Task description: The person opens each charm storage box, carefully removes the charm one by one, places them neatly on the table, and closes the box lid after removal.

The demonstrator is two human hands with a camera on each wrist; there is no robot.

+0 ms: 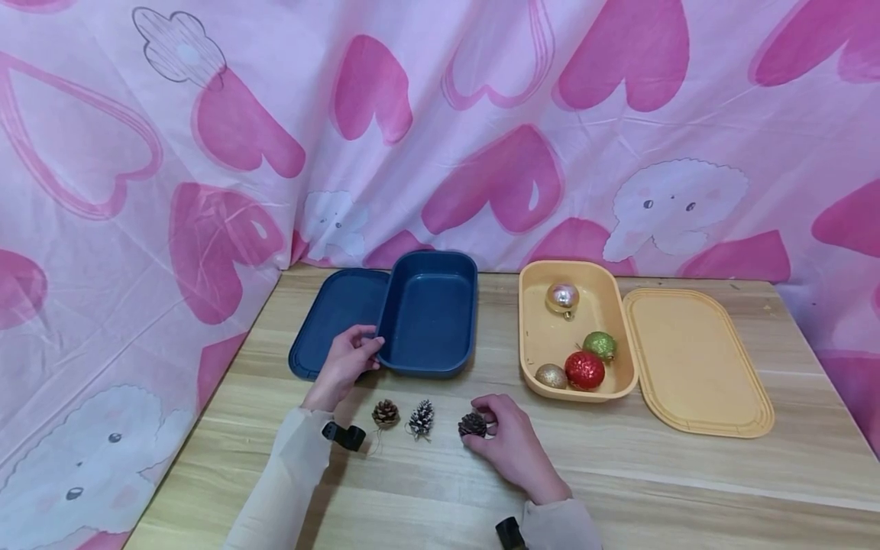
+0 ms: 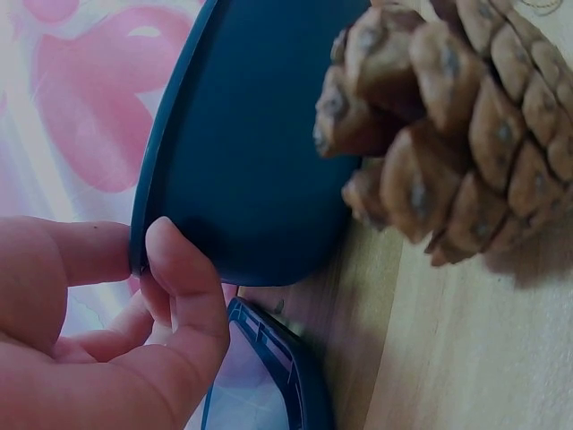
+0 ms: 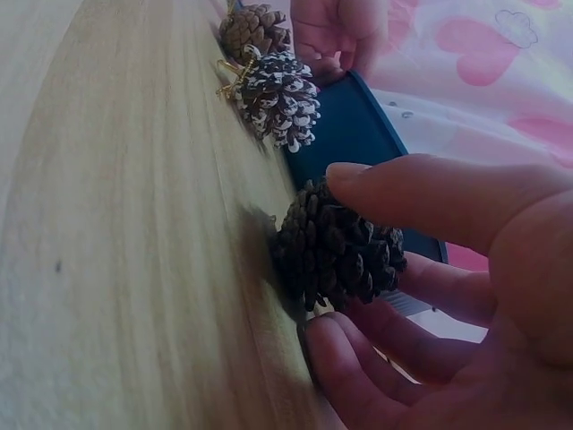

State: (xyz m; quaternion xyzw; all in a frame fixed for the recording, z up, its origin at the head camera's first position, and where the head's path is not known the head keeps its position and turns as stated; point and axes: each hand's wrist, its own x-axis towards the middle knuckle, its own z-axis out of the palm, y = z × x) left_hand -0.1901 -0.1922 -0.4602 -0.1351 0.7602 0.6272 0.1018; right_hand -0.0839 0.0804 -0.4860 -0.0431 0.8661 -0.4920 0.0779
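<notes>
My left hand (image 1: 346, 359) pinches the near left rim of the dark blue box (image 1: 436, 359); in the left wrist view, thumb and fingers lie on either side of its wall. A dark brown pine cone (image 3: 336, 251) is between the thumb and fingers of my right hand (image 1: 512, 443), low over the wooden table. Left of it on the table sit a white-tipped pine cone (image 1: 422, 418) and a lighter brown pine cone (image 1: 386, 414), which looms large in the left wrist view. Inside, the blue box holds nothing.
A blue lid (image 1: 330, 336) lies left of the blue box. The yellow box (image 1: 539, 336) to the right holds several baubles, among them a red bauble (image 1: 584, 370) and a green bauble (image 1: 600, 345). Beside it lies a yellow lid (image 1: 697, 363). A pink patterned curtain (image 1: 440, 99) hangs behind.
</notes>
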